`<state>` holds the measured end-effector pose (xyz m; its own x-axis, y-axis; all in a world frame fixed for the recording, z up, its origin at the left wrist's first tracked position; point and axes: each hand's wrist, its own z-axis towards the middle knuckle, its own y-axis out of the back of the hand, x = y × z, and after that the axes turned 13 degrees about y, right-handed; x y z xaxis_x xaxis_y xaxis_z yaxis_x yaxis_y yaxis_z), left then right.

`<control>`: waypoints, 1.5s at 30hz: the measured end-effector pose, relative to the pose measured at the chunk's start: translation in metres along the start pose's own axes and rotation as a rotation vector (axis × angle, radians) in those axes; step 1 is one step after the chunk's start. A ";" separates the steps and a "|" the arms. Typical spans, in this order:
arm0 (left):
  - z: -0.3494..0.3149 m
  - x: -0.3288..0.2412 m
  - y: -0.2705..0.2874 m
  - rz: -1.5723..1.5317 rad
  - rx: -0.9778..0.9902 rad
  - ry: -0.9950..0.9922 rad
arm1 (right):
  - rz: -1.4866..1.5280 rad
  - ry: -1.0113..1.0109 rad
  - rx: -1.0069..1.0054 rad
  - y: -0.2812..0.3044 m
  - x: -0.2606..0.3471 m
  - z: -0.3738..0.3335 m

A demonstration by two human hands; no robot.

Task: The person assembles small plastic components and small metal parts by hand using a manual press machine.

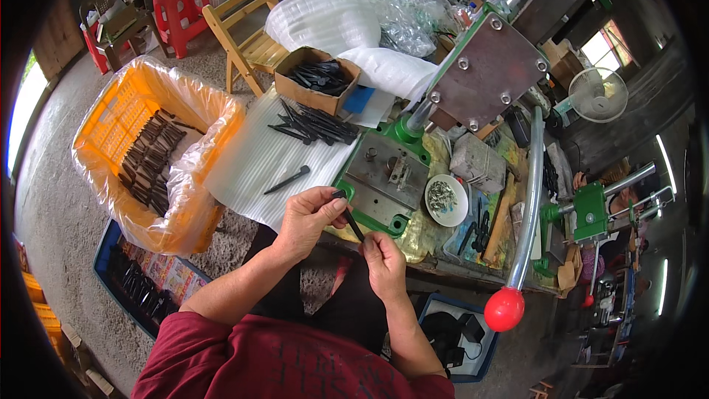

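A slim black part (354,227) with a thicker head is held between my two hands, in front of the green hand press. The fingers of my left hand (313,216) pinch its upper, headed end. Its lower end is closed in the fingertips of my right hand (383,260). One similar black part (287,179) lies alone on the white foam sheet (244,151), left of the press's steel fixture plate (385,181). Beyond it, a loose pile of such parts (316,124) rests on the sheet. A white bowl (459,212) of small metal pieces stands right of the fixture.
A cardboard box (289,94) of black parts sits behind the pile. At the left stands an orange crate (111,122) lined with plastic, holding stacked brown parts. The press lever (533,177) ends in a red ball (504,309) near my right side. Blue trays (105,251) lie low down.
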<state>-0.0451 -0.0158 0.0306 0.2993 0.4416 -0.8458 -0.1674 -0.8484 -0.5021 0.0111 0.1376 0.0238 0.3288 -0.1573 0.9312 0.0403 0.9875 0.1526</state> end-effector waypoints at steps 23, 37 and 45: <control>-0.016 0.035 -0.012 0.090 0.107 0.205 | -0.386 -0.016 -0.311 0.073 -0.031 0.001; -0.045 0.058 0.010 0.560 0.162 0.197 | -1.067 0.127 -0.083 0.150 -0.060 0.046; -0.057 0.087 0.033 0.763 0.140 0.234 | -1.232 -0.260 0.249 0.146 -0.059 0.069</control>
<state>0.0291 -0.0217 -0.0491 0.2409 -0.3301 -0.9127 -0.5164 -0.8398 0.1674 -0.0675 0.2901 0.0135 0.0066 -0.9864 0.1643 -0.0013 0.1642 0.9864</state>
